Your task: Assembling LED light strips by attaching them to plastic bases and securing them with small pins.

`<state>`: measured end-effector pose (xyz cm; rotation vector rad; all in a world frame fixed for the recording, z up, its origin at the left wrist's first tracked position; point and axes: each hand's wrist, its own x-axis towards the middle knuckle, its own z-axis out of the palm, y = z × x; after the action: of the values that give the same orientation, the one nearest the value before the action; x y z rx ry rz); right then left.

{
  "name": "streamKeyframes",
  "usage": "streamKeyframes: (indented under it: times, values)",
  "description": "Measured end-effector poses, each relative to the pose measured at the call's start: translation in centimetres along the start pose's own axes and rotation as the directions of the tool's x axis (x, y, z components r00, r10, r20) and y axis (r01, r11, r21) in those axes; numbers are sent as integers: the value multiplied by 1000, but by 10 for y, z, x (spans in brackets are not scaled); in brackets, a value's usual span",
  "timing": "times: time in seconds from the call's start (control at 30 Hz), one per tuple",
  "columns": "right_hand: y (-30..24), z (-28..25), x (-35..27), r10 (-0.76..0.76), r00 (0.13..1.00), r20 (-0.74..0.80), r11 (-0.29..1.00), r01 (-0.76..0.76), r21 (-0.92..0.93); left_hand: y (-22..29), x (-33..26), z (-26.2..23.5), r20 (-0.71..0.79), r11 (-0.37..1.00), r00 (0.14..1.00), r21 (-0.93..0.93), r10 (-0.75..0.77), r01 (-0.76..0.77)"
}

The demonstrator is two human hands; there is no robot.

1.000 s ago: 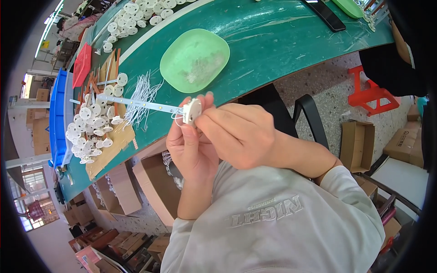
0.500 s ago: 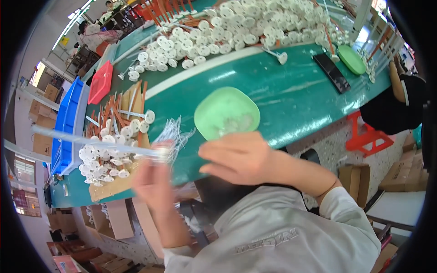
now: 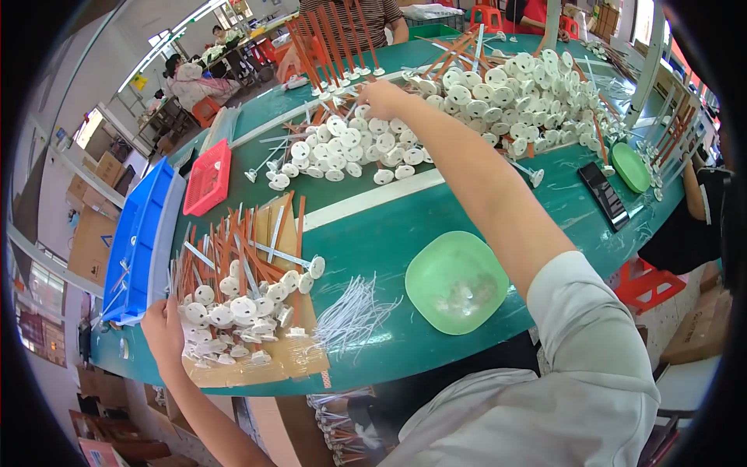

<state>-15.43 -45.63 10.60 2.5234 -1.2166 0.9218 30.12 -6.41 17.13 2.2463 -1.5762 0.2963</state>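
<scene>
My left hand [image 3: 163,331] is at the left side of a pile of strips with round white heads [image 3: 243,310], lying on a cardboard sheet [image 3: 311,362]. Its fingers are closed; what they hold is hidden. My right arm stretches across the table, and my right hand [image 3: 383,100] is at the far heap of white-headed pieces [image 3: 498,97], beside upright brown strips [image 3: 333,47]. Its fingers bend together at the heap, and I cannot make out what is between them. Thin white ties [image 3: 354,319] lie beside a light green dish [image 3: 424,268] holding small clear bits.
A long blue bin [image 3: 132,241] and a red basket [image 3: 208,179] stand at the left. A black phone [image 3: 603,196] and a smaller green dish [image 3: 630,167] lie at the right. A person in a striped shirt [image 3: 311,15] sits across the green table.
My right hand has moved from beside the green dish out to the far heap. My left hand, which held a pale strip with a white head, has moved left to the near pile. The view has shifted.
</scene>
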Motion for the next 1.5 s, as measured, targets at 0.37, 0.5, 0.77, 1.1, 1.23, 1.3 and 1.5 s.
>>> streamKeyframes:
  times: [0.37, 0.5, 0.77, 1.1, 1.23, 1.3, 1.5]
  values:
    - [-105, -162, -114, 123, 992, 5, 898, -113, 424, 157, -160, 30, -118, 488, 993, -867, 2, -104]
    - [-178, -196, -228, -116, 984, -133, 791, 173, 587, 249, -204, 71, 335, -147, 847, -893, 413, 425]
    - [-242, -213, -338, -147, 912, -383, 880, 297, 370, 283, -259, 97, 216, -448, 775, -711, 594, 541]
    - [-262, -198, -362, -168, 934, -314, 765, 325, 556, 245, -284, 99, 207, -479, 815, -721, 541, 501]
    - [-241, -199, -334, -209, 976, -64, 746, 202, 635, 230, -271, 106, 189, -379, 849, -832, 494, 406]
    - [-198, -185, -311, -185, 976, 114, 730, 59, 681, 228, -252, 101, 272, -248, 849, -876, 452, 413]
    - [-178, -152, -274, -410, 789, 457, 832, 118, 543, 223, -245, 105, 319, -238, 845, -862, 430, 447]
